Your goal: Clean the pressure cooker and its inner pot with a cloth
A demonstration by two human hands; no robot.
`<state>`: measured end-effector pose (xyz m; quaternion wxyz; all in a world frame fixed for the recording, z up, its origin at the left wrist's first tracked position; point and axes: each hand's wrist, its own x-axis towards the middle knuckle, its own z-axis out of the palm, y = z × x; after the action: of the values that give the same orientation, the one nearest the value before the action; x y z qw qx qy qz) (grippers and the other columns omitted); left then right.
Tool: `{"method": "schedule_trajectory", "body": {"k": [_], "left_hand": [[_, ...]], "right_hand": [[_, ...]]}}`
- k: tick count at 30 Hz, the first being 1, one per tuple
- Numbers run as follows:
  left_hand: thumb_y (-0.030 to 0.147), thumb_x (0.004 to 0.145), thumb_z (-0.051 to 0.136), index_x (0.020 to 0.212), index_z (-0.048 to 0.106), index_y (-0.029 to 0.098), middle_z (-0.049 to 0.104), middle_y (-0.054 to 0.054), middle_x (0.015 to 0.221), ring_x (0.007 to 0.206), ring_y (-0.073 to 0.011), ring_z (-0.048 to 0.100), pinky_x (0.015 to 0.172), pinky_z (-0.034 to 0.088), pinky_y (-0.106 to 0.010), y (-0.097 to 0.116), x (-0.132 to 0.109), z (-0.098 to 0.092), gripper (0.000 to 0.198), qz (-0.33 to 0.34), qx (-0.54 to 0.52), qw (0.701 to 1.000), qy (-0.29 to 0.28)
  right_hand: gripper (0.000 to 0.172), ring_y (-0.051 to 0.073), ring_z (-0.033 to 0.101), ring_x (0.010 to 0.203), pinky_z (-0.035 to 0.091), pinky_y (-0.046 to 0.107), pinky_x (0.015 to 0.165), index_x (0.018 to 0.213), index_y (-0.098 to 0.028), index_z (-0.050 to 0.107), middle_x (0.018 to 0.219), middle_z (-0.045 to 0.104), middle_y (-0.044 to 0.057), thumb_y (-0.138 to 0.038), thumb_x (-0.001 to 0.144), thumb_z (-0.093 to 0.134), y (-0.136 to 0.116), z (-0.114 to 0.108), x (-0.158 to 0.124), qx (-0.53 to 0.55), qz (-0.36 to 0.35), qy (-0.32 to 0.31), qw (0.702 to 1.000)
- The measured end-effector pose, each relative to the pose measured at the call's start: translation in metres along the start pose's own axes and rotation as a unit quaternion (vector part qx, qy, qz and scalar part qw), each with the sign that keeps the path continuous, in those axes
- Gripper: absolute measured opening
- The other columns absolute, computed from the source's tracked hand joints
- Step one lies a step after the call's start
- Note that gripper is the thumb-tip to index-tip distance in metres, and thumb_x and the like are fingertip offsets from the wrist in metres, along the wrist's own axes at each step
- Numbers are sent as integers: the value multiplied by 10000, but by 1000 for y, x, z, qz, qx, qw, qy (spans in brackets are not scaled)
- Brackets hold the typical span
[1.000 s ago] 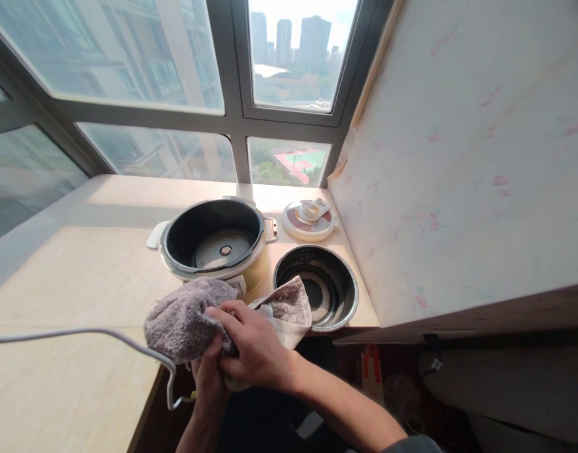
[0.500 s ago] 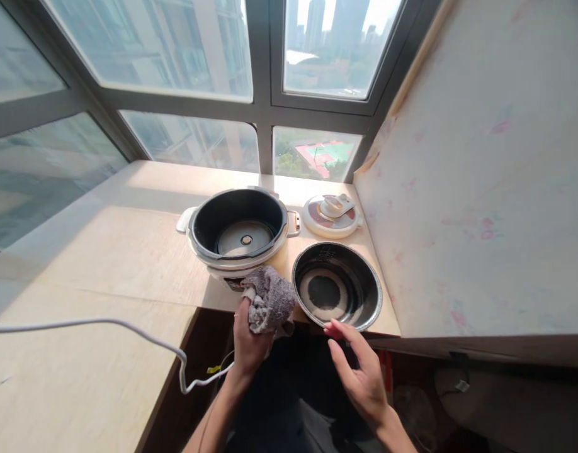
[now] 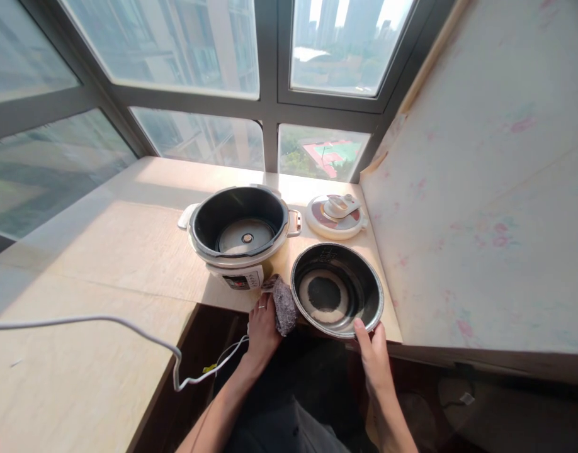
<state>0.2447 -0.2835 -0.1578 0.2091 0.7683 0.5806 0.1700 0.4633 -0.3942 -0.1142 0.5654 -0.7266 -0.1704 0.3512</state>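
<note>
My left hand (image 3: 264, 330) is closed on a fluffy grey cloth (image 3: 284, 306), which hangs beside the left wall of a dark inner pot (image 3: 324, 296). My right hand (image 3: 374, 352) grips that pot's near right rim, thumb on the rim and fingers around the outside. The pot looks empty, with a pale ring on its bottom. To its left stands the electric pressure cooker body (image 3: 232, 251), uncovered, its dark cavity showing a round heating plate. The cooker's lid (image 3: 336, 216) lies behind the pot, handle up.
A white cord (image 3: 114, 319) runs across the wooden ledge (image 3: 81, 377) at left and drops over its edge near my left wrist. Windows (image 3: 175, 135) close off the back, and a floral-papered wall (image 3: 482, 220) rises close on the right.
My right hand has gone from hovering near the pot to gripping its rim. My left hand has shifted right with the cloth, lowering it against the pot's side and uncovering the cooker's panel.
</note>
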Motion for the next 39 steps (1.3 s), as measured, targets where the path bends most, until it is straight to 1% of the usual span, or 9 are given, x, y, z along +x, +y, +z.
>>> {"method": "schedule_trajectory", "body": {"k": [2,4,9,13,22,26,32,36,39], "left_hand": [[86,745,598,1372,532,138,563,-220,1423,1343,-358,545,1076,463,-481,-5,3,0,633,8,-51,999,13],[97,725,626,1366,536,151,557,-214,1435,1329,-352,562,1089,463,-484,-11,6,1,650,13,-121,992,34],[232,671,746,1253,612,141,691,-172,1260,1188,-350,652,1060,481,-522,-12,12,-7,603,-47,-344,934,78],[329,690,788,1138,672,147,747,-127,1153,1105,-309,694,1024,515,-483,7,15,-26,497,-95,-497,859,72],[429,559,875,1056,713,161,768,-93,1000,1038,-318,703,964,555,-467,53,21,-59,587,-118,-578,798,120],[407,570,862,1052,706,196,764,-76,983,1026,-312,704,962,562,-487,77,32,-70,550,-116,-562,810,118],[329,673,768,1116,675,148,747,-95,1109,1038,-282,687,947,557,-421,117,65,-92,487,21,-512,856,73],[304,716,712,1172,649,122,740,-104,1144,1069,-288,673,987,529,-417,130,96,-94,495,93,-459,881,-67],[332,744,679,1233,632,100,722,-125,1200,1132,-311,655,1049,493,-432,129,113,-89,543,89,-413,890,-173]], "right_hand": [[669,330,574,1253,350,481,1189,1195,-212,602,1228,683,95,-631,709,794,-2,3,6,-40,-6,22,999],[687,321,605,1211,416,479,1140,1202,-208,592,1193,693,87,-619,692,801,-3,4,10,-26,7,2,1000],[656,263,694,933,613,405,770,1186,-230,569,1042,717,35,-478,647,848,-11,6,11,95,84,-86,988],[492,200,659,704,609,349,669,993,-212,587,793,684,-25,-357,593,834,-20,4,13,123,88,-69,986],[320,170,604,543,599,350,593,708,-203,554,578,583,-61,-283,549,820,-7,-36,14,155,169,-101,968],[344,168,612,555,613,381,629,672,-196,554,600,615,-48,-261,524,857,0,-52,6,183,200,-97,958],[411,170,632,575,557,289,550,755,-173,682,678,717,4,-250,408,889,1,-66,-12,172,237,-60,954],[361,172,640,570,529,270,530,719,-181,670,667,708,1,-257,423,863,12,-72,-22,181,245,-60,951],[369,201,641,529,531,316,507,750,-180,682,645,699,11,-317,457,860,23,-75,-29,187,257,-65,946]]}}
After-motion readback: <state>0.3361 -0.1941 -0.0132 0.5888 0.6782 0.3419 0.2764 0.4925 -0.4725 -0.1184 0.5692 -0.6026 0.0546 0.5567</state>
